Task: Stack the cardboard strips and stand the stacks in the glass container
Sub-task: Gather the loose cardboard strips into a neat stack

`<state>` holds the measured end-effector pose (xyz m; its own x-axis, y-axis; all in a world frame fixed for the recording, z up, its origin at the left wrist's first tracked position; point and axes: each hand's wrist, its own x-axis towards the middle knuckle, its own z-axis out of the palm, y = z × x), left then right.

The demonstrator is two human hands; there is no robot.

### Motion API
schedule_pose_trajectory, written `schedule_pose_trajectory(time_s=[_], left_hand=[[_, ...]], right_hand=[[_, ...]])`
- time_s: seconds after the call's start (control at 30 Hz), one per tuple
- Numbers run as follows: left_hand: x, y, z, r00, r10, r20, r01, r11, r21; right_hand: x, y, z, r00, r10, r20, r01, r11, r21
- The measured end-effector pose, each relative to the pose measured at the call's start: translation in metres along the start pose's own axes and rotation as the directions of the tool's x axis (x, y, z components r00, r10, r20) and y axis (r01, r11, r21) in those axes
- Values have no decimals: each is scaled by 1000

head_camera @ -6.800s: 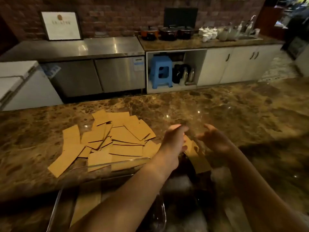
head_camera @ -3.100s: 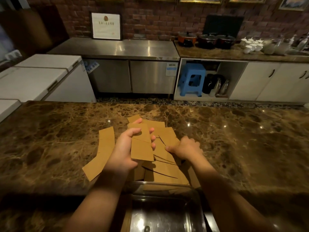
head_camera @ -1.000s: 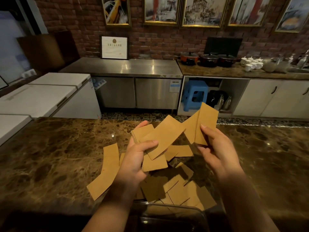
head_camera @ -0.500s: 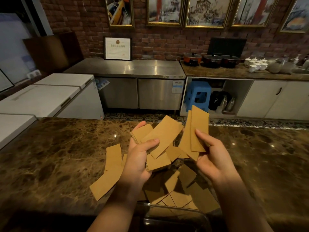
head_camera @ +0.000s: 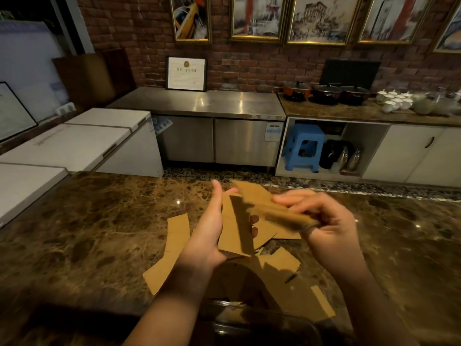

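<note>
- Two hands work above the table [head_camera: 99,233]: the left hand [head_camera: 207,236] cradles a small stack [head_camera: 235,228] of strips, thumb up and fingers curled under it; the right hand [head_camera: 321,221] pinches a blurred strip [head_camera: 272,208] between thumb and fingers, held against the stack's top.
- Uneven edges are the first risk. The stack looks fanned, not squared, and the left grip seems loose, so pushing the new strip in at an angle could skew it further or slide strips out.
- Anything dropped would likely land among the loose strips [head_camera: 282,265] lying on the table under the hands, and need picking out again.
- More strips lie in shadow near the container [head_camera: 262,318], whose rim shows at the bottom edge, just below the hands; I cannot tell what it holds.
- A ragged stack would probably tip or splay when stood on edge inside the glass.
</note>
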<state>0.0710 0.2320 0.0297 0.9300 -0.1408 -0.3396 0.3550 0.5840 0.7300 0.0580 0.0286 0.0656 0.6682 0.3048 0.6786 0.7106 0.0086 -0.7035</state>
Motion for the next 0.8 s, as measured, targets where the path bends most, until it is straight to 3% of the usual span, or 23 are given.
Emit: schedule_pose_trajectory(time_s=[0.07, 0.13, 0.23, 0.3, 0.37, 0.47, 0.57, 0.67, 0.8], left_hand=[[-3, 5, 2, 997, 3, 78, -2, 1000, -9], [-4, 8, 5, 987, 67, 147, -57, 996, -69], [-3, 9, 5, 963, 187, 194, -179, 982, -56], [-2, 9, 5, 948, 242, 209, -212, 965, -155], [-1, 11, 4, 939, 285, 194, -219, 927, -303], [0, 14, -2, 940, 321, 118, -259, 894, -367], [-4, 13, -5, 952, 294, 82, -253, 911, -325], [-7, 6, -2, 965, 253, 72, -235, 953, -192], [-10, 0, 7, 958, 274, 86, -275, 961, 2]], right_hand=[[-2, 1, 0, 981, -43, 190, 74, 985, -158], [-4, 3, 0, 954, -54, 293, 125, 966, -227], [-7, 7, -1, 944, -48, 326, 153, 941, -303], [-10, 12, -4, 944, -24, 330, 143, 929, -341], [-14, 15, -7, 954, 63, 293, 37, 946, -323], [-17, 14, -8, 939, 313, 141, -296, 946, -128], [-15, 9, -1, 861, 502, -81, -484, 858, 171], [-10, 13, 8, 747, 644, -161, -551, 737, 392], [-1, 9, 17, 610, 775, -164, -565, 570, 596]])
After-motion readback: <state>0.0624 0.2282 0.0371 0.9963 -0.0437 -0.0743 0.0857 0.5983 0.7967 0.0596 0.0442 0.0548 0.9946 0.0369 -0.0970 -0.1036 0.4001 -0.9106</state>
